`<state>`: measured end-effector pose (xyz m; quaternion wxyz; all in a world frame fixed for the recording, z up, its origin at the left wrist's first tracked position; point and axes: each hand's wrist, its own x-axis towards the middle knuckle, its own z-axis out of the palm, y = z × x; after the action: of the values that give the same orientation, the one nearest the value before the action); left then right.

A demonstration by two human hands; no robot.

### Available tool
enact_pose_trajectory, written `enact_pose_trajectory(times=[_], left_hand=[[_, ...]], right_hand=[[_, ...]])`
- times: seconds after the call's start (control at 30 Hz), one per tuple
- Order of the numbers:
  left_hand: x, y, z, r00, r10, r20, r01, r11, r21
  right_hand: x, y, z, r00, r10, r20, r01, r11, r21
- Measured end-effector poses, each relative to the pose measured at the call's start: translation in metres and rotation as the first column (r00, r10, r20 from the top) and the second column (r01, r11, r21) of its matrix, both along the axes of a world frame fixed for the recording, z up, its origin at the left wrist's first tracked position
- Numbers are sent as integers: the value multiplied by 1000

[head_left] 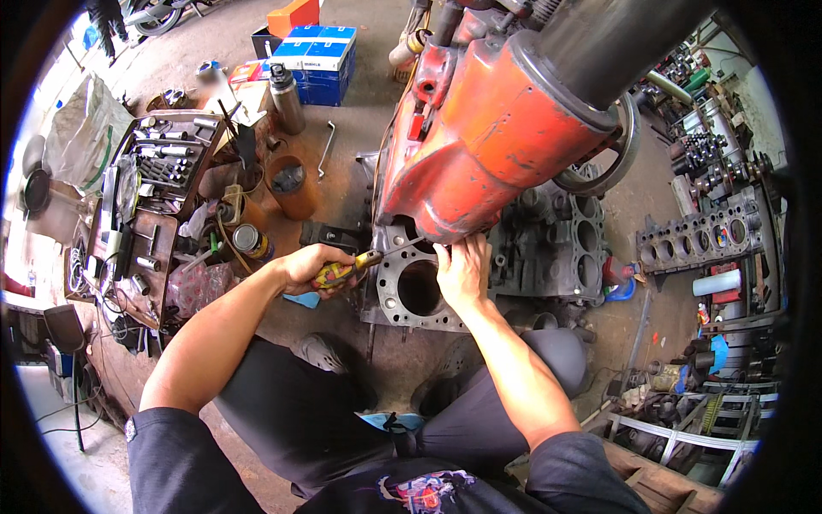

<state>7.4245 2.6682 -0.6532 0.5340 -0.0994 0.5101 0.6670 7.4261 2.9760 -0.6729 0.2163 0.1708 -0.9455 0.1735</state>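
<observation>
My left hand (315, 267) is closed round the yellow and black handle of a screwdriver (341, 271). Its thin shaft points right and slightly up, toward the underside of a large red machine head (479, 137). My right hand (465, 267) reaches up to the lower edge of that head, fingers raised against it; the fingertips are partly hidden, so any small thing in them cannot be made out. Below both hands lies a grey engine block (390, 295) with a wide round cylinder bore (419, 287) facing up.
A second engine block (561, 248) stands right of the machine head. On the left is a tool tray (163, 206) with several sockets, near a rusty can (291, 193) and a steel flask (287, 98). Blue boxes (317, 64) sit behind. Another cylinder block (702, 233) lies far right.
</observation>
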Motion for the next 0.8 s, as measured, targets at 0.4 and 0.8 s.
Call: enact_pose_trajectory(times=[0.4,0.8], left_hand=[[5,6,14,749,-216,-626,-71,914,-400],[8,12,16,680,-224,-698,-47,937,-346]], right_hand=[[-13,-3,1,998,29,-52,-32,998,-62],[-10,-5,8,999,19,51,-13,994,-107]])
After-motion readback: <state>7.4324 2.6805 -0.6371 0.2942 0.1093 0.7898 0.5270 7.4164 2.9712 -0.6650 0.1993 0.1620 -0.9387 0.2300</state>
